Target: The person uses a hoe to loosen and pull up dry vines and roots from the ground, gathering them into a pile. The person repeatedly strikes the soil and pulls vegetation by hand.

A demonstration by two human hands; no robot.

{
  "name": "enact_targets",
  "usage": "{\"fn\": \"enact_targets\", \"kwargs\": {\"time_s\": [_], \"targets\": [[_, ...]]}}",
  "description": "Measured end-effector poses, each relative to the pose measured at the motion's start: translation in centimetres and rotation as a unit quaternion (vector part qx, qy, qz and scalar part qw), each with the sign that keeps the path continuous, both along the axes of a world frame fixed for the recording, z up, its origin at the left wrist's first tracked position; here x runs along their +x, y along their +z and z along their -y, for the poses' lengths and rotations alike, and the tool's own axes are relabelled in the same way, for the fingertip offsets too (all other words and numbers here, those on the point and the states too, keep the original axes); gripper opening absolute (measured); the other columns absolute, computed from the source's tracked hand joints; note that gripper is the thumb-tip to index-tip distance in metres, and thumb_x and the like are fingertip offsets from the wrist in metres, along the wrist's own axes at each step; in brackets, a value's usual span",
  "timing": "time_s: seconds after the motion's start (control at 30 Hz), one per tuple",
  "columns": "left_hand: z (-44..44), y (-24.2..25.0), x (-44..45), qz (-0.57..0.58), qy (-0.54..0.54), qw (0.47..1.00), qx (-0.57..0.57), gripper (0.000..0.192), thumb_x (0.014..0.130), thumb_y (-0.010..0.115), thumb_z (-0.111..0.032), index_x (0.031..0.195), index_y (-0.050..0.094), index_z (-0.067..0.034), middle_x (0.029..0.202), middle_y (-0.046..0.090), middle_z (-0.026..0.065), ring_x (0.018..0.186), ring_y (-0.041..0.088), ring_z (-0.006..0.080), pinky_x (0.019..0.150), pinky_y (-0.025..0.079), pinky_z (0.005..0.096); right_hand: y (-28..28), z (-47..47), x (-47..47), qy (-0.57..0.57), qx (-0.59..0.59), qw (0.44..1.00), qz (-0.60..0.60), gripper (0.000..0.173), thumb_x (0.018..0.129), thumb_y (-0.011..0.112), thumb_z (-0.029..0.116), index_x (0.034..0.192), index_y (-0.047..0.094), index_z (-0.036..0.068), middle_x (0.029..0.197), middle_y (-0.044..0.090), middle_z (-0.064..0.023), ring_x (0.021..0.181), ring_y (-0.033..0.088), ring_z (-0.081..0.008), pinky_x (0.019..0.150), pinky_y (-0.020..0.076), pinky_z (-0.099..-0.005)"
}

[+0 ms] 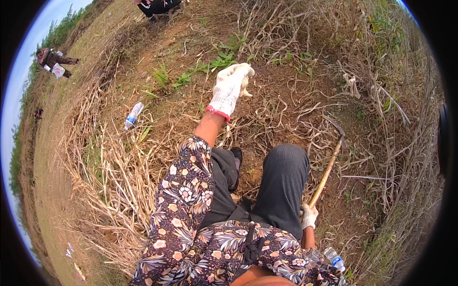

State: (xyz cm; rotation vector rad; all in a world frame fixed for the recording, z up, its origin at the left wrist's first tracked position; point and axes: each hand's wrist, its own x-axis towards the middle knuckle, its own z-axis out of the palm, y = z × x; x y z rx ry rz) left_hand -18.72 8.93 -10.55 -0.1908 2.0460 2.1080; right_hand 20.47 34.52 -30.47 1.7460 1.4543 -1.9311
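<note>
My left hand (230, 84), in a white knit glove with a red cuff, reaches out over soil and dry leaves. Its fingers are curled, and whether anything is inside them cannot be told. Green weeds (222, 60) grow just beyond it. Beside my right knee, my gloved right hand (308, 216) grips a sickle by the lower end of its wooden handle (326, 171). The sickle's curved blade (335, 125) points away from me, over the dry leaves at right.
Cut dry stalks (118, 189) are heaped at left, beside a plastic bottle (133, 116). Another bottle (335, 259) lies near my right elbow. Standing dry plants (404, 150) line the right side. One person (161, 6) is at the top; another (53, 61) stands farther left.
</note>
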Motion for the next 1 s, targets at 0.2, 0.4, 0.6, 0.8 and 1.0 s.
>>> {"fn": "enact_targets", "kwargs": {"time_s": [0.2, 0.4, 0.6, 0.8, 1.0], "targets": [[-0.5, 1.2, 1.1, -0.004, -0.011, 1.000, 0.023, 0.025, 0.093, 0.058, -0.024, 0.095, 0.067, -0.001, 0.058, 0.045, -0.0064, 0.046, 0.036, 0.0026, 0.043, 0.042, 0.0218, 1.1, -0.2, -4.7, 0.048, 0.016, 0.998, -0.040, 0.011, 0.079, 0.063, 0.008, 0.088, 0.058, 0.006, 0.058, 0.053, 0.0008, 0.040, 0.049, -0.0100, 0.035, 0.0372, -0.0240], [-1.5, 1.4, 2.3, 0.026, -0.115, 0.987, -0.110, 0.021, 0.094, 0.057, -0.026, 0.098, 0.067, -0.007, 0.061, 0.046, -0.0073, 0.051, 0.040, 0.0016, 0.049, 0.043, 0.0202, -1.3, -1.7, -15.4, 0.188, 0.085, 0.976, -0.073, 0.009, 0.078, 0.062, 0.011, 0.084, 0.056, 0.008, 0.053, 0.050, 0.0021, 0.037, 0.045, -0.0101, 0.034, 0.0358, -0.0257], [-2.4, 0.1, 5.8, -0.104, -0.448, 0.636, -0.620, 0.027, 0.090, 0.050, -0.036, 0.099, 0.056, -0.010, 0.077, 0.065, 0.0133, 0.075, 0.065, 0.0333, 0.067, 0.050, 0.0465, -5.1, -0.2, -30.1, 0.187, 0.043, 0.974, -0.120, 0.013, 0.081, 0.061, 0.012, 0.083, 0.048, 0.007, 0.056, 0.051, -0.0029, 0.038, 0.049, -0.0133, 0.034, 0.0435, -0.0289], [-2.7, -0.8, 5.7, -0.087, -0.438, 0.650, -0.615, 0.028, 0.089, 0.054, -0.033, 0.096, 0.055, -0.005, 0.075, 0.065, 0.0136, 0.072, 0.066, 0.0322, 0.065, 0.050, 0.0457, -6.8, 4.2, -40.8, 0.237, 0.027, 0.961, -0.140, 0.008, 0.082, 0.057, 0.010, 0.081, 0.052, 0.004, 0.059, 0.054, -0.0040, 0.045, 0.053, -0.0146, 0.038, 0.0458, -0.0285], [-3.4, -0.5, 5.9, -0.054, -0.453, 0.644, -0.614, 0.028, 0.089, 0.054, -0.032, 0.098, 0.055, -0.006, 0.075, 0.065, 0.0133, 0.073, 0.066, 0.0327, 0.067, 0.051, 0.0461, -9.3, 5.1, -30.1, 0.305, -0.119, 0.936, -0.130, 0.012, 0.079, 0.061, 0.012, 0.080, 0.052, 0.004, 0.056, 0.053, -0.0037, 0.039, 0.051, -0.0135, 0.037, 0.0443, -0.0273]]}}
